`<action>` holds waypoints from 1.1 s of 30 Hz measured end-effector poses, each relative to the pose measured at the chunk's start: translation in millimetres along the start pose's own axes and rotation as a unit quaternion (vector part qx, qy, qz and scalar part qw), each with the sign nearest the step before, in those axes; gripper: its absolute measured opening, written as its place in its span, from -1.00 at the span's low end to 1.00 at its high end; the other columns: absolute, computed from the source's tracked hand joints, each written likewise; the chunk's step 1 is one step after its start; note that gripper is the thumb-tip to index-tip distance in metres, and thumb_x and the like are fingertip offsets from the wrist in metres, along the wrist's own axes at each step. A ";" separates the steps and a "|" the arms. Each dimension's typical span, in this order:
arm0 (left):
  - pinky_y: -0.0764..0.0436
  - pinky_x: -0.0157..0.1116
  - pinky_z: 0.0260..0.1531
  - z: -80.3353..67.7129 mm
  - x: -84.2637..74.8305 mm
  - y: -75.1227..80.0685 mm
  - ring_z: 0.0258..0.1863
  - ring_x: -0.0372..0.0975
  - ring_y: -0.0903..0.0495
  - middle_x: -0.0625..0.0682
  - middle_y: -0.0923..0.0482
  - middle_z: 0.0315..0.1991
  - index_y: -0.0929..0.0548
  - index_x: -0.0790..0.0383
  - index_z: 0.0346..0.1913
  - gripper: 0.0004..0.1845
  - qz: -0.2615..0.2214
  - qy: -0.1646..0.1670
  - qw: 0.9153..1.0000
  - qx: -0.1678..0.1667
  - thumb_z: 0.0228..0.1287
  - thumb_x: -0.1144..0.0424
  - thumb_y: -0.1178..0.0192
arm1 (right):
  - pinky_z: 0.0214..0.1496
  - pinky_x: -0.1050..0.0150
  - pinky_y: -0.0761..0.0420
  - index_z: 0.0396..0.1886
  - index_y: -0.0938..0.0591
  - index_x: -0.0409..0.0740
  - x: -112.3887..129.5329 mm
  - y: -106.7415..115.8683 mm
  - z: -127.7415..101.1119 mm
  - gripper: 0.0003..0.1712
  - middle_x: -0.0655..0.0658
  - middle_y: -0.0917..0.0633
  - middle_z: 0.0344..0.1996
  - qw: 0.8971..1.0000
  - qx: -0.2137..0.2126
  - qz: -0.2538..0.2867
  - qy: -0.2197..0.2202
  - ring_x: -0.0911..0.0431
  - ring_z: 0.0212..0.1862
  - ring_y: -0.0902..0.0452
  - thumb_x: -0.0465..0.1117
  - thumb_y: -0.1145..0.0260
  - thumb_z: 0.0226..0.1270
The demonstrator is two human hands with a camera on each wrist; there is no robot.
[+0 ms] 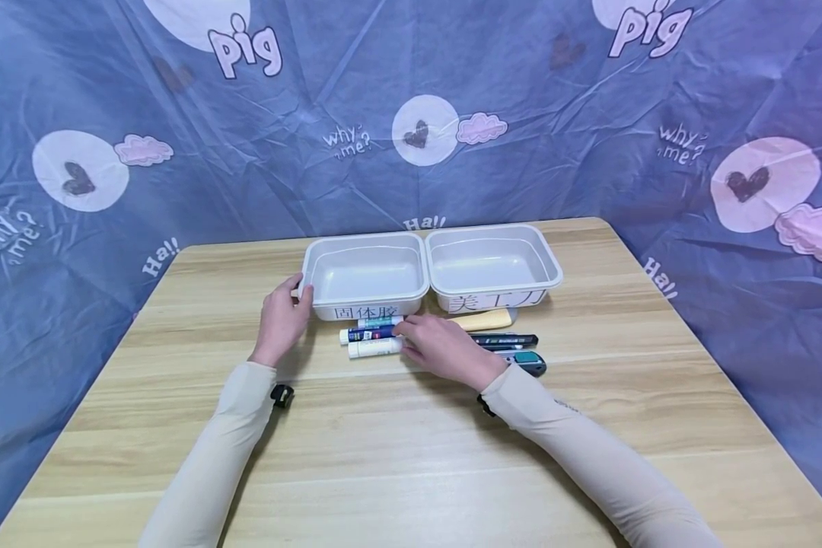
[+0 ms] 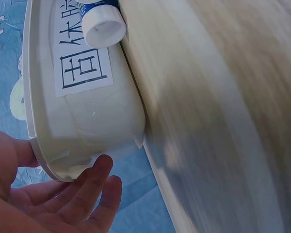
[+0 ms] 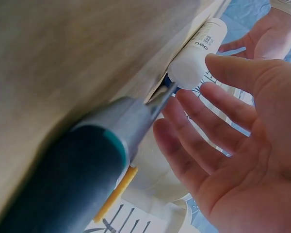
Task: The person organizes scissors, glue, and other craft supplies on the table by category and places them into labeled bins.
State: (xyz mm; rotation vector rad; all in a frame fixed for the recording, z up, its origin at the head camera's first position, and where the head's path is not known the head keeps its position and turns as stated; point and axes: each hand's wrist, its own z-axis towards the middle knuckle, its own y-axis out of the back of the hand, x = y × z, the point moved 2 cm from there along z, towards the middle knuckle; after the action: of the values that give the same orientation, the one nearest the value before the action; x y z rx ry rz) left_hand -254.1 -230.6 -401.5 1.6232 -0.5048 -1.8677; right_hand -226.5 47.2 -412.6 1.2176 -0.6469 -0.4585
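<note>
On the wooden bench (image 1: 411,457), the right hand (image 1: 441,350) lies nearest with its fingers loosely spread, holding nothing, its fingertips reaching over the white glue stick (image 1: 375,348) that rests in a small row with a blue-banded stick (image 1: 370,333) just beyond it, while a teal utility knife (image 1: 529,361) and a dark pen (image 1: 507,339) lie just right of the wrist. Slightly farther and to the left, the left hand (image 1: 282,320) is open, its thumb and fingers resting against the left end of the left white tray (image 1: 364,303), whose near wall carries a printed label. The right white tray (image 1: 493,262) stands touching it on the right, with a cream-coloured object (image 1: 486,320) at its near side.
</note>
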 end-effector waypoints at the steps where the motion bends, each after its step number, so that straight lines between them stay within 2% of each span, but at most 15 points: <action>1: -0.74 0.00 -0.11 -0.1 -0.1 0.2 0.00 0.15 -0.70 0.38 -0.49 0.32 -0.32 0.48 0.47 -0.44 0.001 0.000 1.000 0.001 0.59 0.19 0.01 | -0.23 0.24 -0.72 0.10 -0.72 -0.10 0.3 -0.1 -0.1 -0.70 -0.05 -0.76 -0.12 1.000 0.002 -0.001 0.000 0.13 -0.20 -0.70 -0.21 -0.39 0.40; 14: -0.75 -0.02 -0.11 0.0 -2.3 1.8 0.03 0.15 -0.70 0.37 -0.45 0.37 -0.30 0.46 0.49 -0.43 0.003 0.007 1.000 0.009 0.61 0.17 0.03 | -0.17 0.20 -0.71 0.13 -0.70 -0.09 1.5 -0.6 -0.9 -0.65 -0.05 -0.72 -0.10 0.999 0.030 0.010 -0.004 0.11 -0.15 -0.68 -0.24 -0.43 0.36; 21: -0.74 -0.01 -0.12 -0.4 -2.5 1.5 0.03 0.15 -0.69 0.37 -0.45 0.37 -0.31 0.46 0.49 -0.43 0.008 0.005 1.000 0.010 0.60 0.17 0.03 | -0.18 0.23 -0.69 0.08 -0.68 -0.11 2.0 -1.5 -1.2 -0.69 -0.03 -0.70 -0.14 0.999 0.041 0.024 -0.006 0.15 -0.20 -0.63 -0.27 -0.42 0.36; 29: -0.75 0.00 -0.13 -0.7 -2.4 1.7 0.02 0.15 -0.70 0.38 -0.47 0.35 -0.31 0.47 0.48 -0.43 0.004 0.004 1.000 0.009 0.60 0.18 0.02 | -0.08 0.22 -0.70 0.00 -0.65 -0.11 3.1 -2.5 -1.0 -0.76 -0.02 -0.72 -0.14 0.998 0.046 0.043 -0.004 0.15 -0.16 -0.65 -0.29 -0.41 0.37; 33: -0.74 0.00 -0.12 -0.6 -2.4 1.9 0.02 0.15 -0.70 0.38 -0.47 0.35 -0.31 0.47 0.48 -0.43 0.005 0.004 1.000 0.008 0.60 0.18 0.02 | -0.13 0.25 -0.69 -0.03 -0.64 -0.12 3.7 -2.3 -0.8 -0.77 -0.02 -0.71 -0.19 0.998 0.043 0.055 0.005 0.17 -0.23 -0.63 -0.32 -0.40 0.36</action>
State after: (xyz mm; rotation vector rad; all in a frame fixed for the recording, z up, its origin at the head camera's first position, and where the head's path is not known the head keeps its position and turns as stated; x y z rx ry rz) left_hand -253.0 -230.3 -398.6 1.6352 -0.5244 -1.8526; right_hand -223.2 44.7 -414.2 1.2581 -0.7277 -0.3359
